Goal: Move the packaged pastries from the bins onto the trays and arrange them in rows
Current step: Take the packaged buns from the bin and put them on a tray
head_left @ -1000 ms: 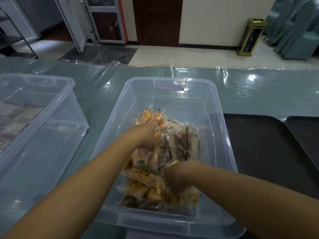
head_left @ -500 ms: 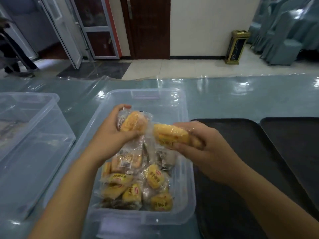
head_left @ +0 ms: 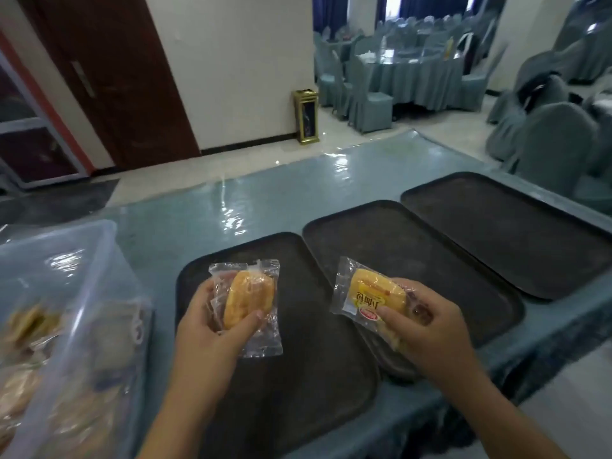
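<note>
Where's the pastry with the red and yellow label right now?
In the head view it is right of centre, held in the right hand: the labelled pastry hangs over the middle tray.

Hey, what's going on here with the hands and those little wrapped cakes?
A person is moving packaged pastries out of a clear plastic bin onto dark trays. The left hand holds one wrapped pastry above the nearest tray, and the right hand holds another pastry over the edge where the nearest and middle tray meet. All three trays, including the far tray, have nothing on them yet, so no row has been started. More pastries remain in the bin.
</note>
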Available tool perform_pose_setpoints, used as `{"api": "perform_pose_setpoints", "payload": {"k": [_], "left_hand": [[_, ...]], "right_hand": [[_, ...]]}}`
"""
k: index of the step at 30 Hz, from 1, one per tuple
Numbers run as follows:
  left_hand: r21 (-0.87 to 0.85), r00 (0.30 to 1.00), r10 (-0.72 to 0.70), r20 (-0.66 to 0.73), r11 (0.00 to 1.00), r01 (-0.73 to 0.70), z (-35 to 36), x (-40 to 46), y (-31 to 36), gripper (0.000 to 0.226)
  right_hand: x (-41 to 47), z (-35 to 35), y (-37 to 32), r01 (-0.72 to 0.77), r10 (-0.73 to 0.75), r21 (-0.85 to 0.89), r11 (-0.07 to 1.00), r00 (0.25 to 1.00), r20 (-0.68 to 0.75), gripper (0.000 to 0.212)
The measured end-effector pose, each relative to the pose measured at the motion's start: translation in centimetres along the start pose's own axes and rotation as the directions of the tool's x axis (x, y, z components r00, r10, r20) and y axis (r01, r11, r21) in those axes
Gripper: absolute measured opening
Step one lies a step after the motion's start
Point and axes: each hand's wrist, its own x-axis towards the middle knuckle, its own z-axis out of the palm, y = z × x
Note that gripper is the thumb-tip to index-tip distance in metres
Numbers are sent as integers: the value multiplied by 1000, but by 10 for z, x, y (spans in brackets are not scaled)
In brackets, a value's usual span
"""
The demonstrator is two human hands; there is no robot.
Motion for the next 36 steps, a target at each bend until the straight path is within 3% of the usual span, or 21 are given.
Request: {"api": "perform_pose_setpoints", "payload": {"k": [8, 15, 19, 25, 36], "left_hand": [[120, 931, 14, 366, 991, -62, 183, -5, 2, 58], [135, 796, -16, 606, 987, -83, 330, 18, -12, 74], [122, 748, -43, 662, 991, -52, 425, 37, -24, 58], [120, 696, -123, 707, 991, 54, 543, 80, -33, 56], [220, 649, -158, 744, 975, -14, 643, 131, -49, 56]], "right_hand": [[-10, -157, 49, -135, 142, 46, 990, 950, -276, 28], [12, -248, 95, -226, 214, 25, 974, 872, -440, 30], [52, -305, 119, -262, 223, -13, 965, 844, -488, 31], [130, -378, 156, -355, 276, -69, 932, 821, -499, 34], [239, -451, 221, -419, 293, -216, 882, 847, -443, 34]]}}
